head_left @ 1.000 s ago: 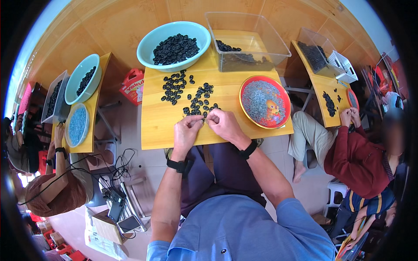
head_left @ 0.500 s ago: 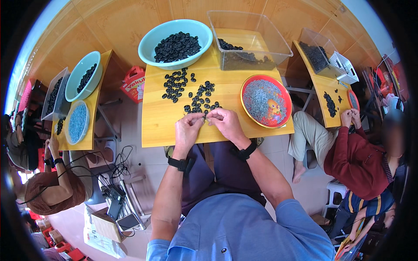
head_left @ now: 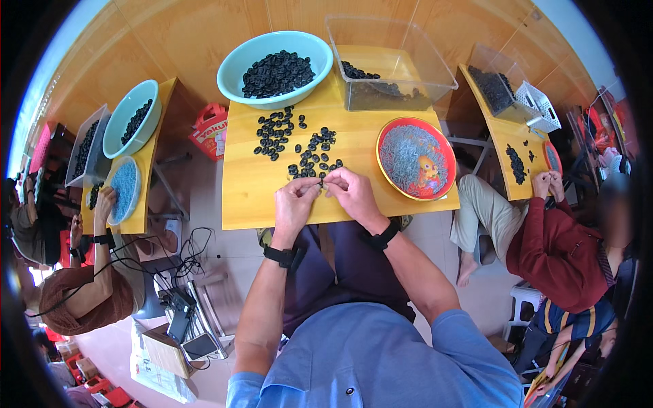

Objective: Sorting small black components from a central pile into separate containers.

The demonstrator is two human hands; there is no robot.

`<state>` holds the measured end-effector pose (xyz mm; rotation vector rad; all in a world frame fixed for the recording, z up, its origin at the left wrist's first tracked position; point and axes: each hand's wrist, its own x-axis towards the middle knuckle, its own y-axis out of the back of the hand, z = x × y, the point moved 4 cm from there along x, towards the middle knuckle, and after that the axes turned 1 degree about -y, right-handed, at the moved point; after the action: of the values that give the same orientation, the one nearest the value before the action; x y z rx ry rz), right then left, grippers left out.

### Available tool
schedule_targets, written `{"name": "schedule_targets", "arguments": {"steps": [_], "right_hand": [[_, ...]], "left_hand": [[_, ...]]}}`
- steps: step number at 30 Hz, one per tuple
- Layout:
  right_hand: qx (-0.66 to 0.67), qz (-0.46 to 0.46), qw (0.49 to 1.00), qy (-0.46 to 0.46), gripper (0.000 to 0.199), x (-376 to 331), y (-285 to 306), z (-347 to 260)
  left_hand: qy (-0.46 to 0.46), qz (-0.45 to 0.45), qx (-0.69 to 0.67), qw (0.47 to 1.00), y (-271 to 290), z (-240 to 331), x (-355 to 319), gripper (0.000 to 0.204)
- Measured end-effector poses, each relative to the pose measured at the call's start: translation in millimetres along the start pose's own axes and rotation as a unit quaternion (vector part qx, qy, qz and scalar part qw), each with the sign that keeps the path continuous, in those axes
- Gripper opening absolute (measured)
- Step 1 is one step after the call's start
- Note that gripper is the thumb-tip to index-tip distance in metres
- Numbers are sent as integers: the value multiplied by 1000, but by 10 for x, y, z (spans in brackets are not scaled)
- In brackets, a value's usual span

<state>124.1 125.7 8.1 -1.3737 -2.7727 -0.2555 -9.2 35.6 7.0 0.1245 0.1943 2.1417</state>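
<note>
Hands meet at near table edge: left hand (head_left: 294, 201) & right hand (head_left: 352, 192) both pinch 1 small black piece (head_left: 321, 181) betw fingertips, by loose pile (head_left: 299, 146); keep grip tight, work over yellow table (head_left: 252, 190).

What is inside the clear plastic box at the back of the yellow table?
The clear plastic box holds a thin scatter of small black pieces along its floor; most of it is bare. Glare on its walls hides any finer detail.

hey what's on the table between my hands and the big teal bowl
In the head view, loose black pieces lie scattered on the yellow table between your hands and the teal bowl.
</note>
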Motion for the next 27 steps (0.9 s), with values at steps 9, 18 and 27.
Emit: {"name": "schedule_targets", "arguments": {"steps": [9,18,27], "right_hand": [[18,13,1000,7,12,-33,41,-11],[-61,26,996,52,8,-39,20,-72],[-66,12,997,35,10,-29,2,-30]], "left_hand": [[16,3,-56,998,10,6,13,20],[18,-10,-67,998,-3,-34,4,19],[9,-8,-12,1000,3,-23,-12,17]]}}
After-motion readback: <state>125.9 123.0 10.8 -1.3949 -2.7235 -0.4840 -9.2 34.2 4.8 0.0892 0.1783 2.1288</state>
